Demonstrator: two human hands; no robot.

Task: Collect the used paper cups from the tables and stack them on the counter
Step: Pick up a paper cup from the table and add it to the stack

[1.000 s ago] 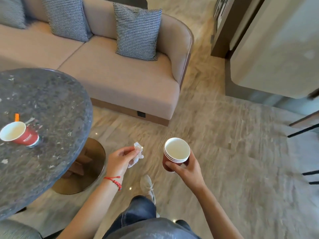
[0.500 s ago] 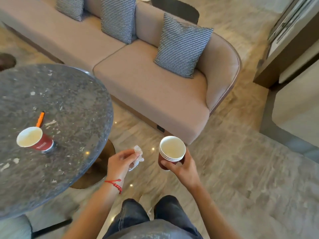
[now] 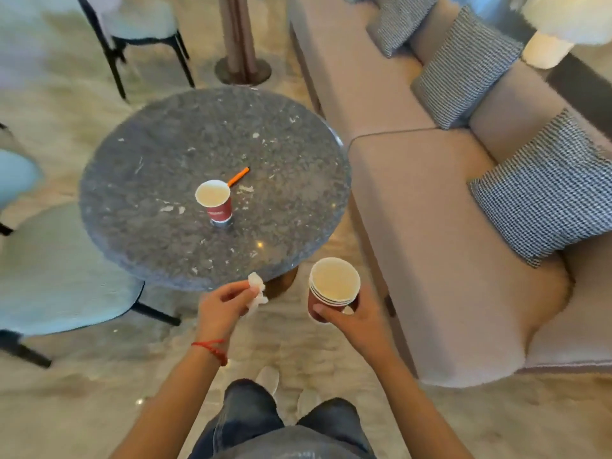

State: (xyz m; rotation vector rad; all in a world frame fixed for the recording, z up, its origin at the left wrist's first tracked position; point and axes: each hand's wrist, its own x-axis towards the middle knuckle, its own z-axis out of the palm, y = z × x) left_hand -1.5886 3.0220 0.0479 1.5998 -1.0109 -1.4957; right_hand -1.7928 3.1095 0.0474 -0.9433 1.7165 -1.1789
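Paper cups nested into a stack [image 3: 333, 288], red outside and white inside, sit low in the middle of the frame in the right hand [image 3: 356, 318], whose thumb and fingers are wrapped around the stack's side, holding it upright above the floor. To its left, the left hand [image 3: 222, 306] is loosely curled, its fingertips pinching a crumpled white tissue [image 3: 256, 293]; a red string bracelet [image 3: 212, 350] circles that wrist. Both hands hover just past the near edge of a round, dark speckled table [image 3: 159, 233] that fills the centre-left of the frame. Near the table's middle stands a single red paper cup [image 3: 215, 202], upright and open, with an orange pen [image 3: 237, 177] lying just behind it and pale scraps scattered around. A beige sofa [image 3: 430, 226] with checked cushions [image 3: 546, 207] runs along the right side of the frame. Pale blue chairs [image 3: 56, 273] stand at the left and upper left. At the bottom edge, jeans and light shoes show.
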